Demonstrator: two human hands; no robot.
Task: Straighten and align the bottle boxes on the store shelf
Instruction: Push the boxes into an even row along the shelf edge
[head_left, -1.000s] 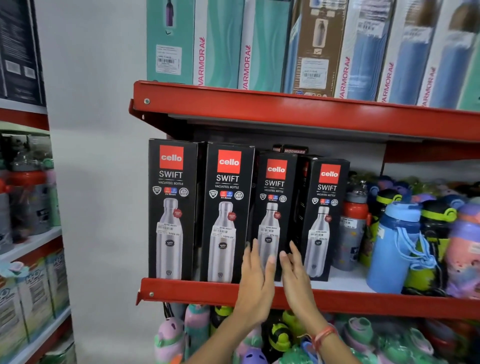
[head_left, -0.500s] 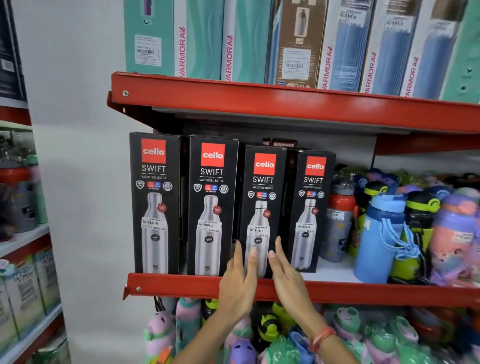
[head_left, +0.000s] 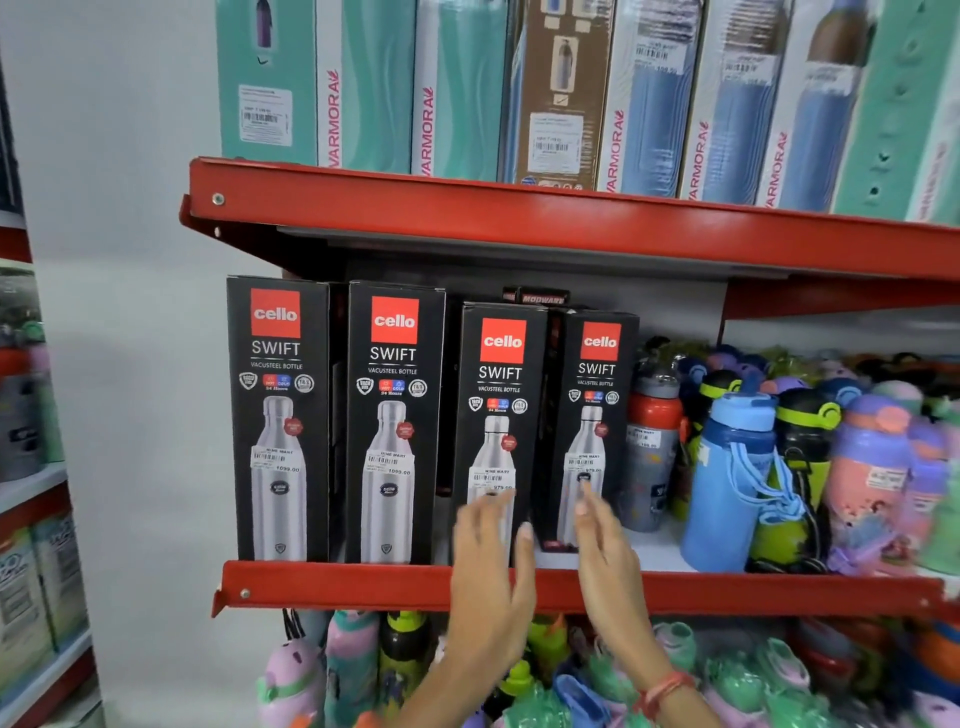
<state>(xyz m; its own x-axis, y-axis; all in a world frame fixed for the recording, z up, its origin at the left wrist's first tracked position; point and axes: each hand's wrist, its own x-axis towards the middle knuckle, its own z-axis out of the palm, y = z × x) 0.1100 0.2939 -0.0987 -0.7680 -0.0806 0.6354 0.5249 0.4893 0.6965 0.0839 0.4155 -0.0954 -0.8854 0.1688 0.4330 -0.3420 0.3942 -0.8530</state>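
Several black Cello Swift bottle boxes stand upright along the red middle shelf (head_left: 337, 584). The first box (head_left: 278, 415) and second box (head_left: 395, 421) are flush at the front edge. The third box (head_left: 498, 410) is shorter and stands at the edge too. The fourth box (head_left: 597, 415) sits a little further back, turned slightly. My left hand (head_left: 491, 566), fingers spread, lies over the lower front of the third box. My right hand (head_left: 608, 551), also spread, reaches to the lower front of the fourth box. Neither hand grips anything.
Loose colourful bottles, among them a blue bottle (head_left: 727, 483) and a red-topped grey bottle (head_left: 652, 447), crowd the shelf right of the boxes. Tall teal and blue boxes (head_left: 374, 83) fill the upper shelf. More bottles hang below. A white wall (head_left: 124, 260) lies left.
Both hands have separated: the right one shifted from the third box to the fourth, the left stays on the third. The camera has moved closer.
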